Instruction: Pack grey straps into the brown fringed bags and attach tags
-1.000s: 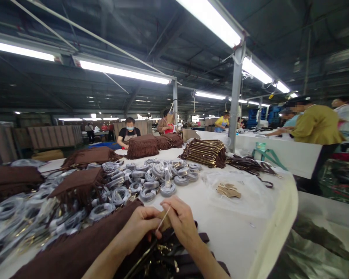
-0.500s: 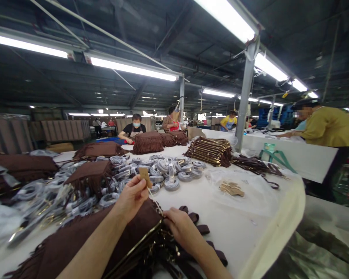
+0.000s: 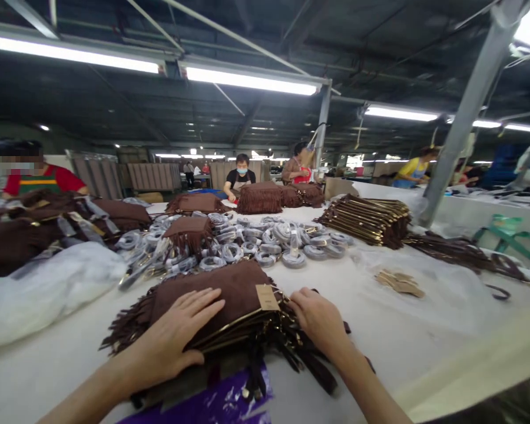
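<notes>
Taking the wearer's straight-ahead as 12 o'clock, a brown fringed pouch (image 3: 242, 282) lies in front of them on the pale bench (image 3: 362, 365), topping a small pile whose gold zips show along the near edge. The left hand (image 3: 181, 333) rests on it at about 7 o'clock, palm down, its fingers stretched out over the cloth and its thumb apart from them. The right hand (image 3: 320, 318) is at the pouch's 3 o'clock end with fingers bent; whether they pinch anything cannot be told. Between the hands, a tan tag (image 3: 267, 297) lies near the pouch's right end, and dark straps (image 3: 311, 365) spill toward 4 o'clock. Shiny purple plastic (image 3: 203, 406) sits at 6 o'clock, and a whitish plastic bundle (image 3: 66, 288) at 9. Toward 11 o'clock lies a smaller fringed pouch (image 3: 189, 229); around 1, wrapped grey coils (image 3: 291, 235) crowd together, with a gold-edged stack (image 3: 366, 218) beyond them. More tan tags (image 3: 400, 282) lie on clear film (image 3: 446, 300) toward 2 o'clock. A masked co-worker (image 3: 242, 179) is across the bench at 12.
</notes>
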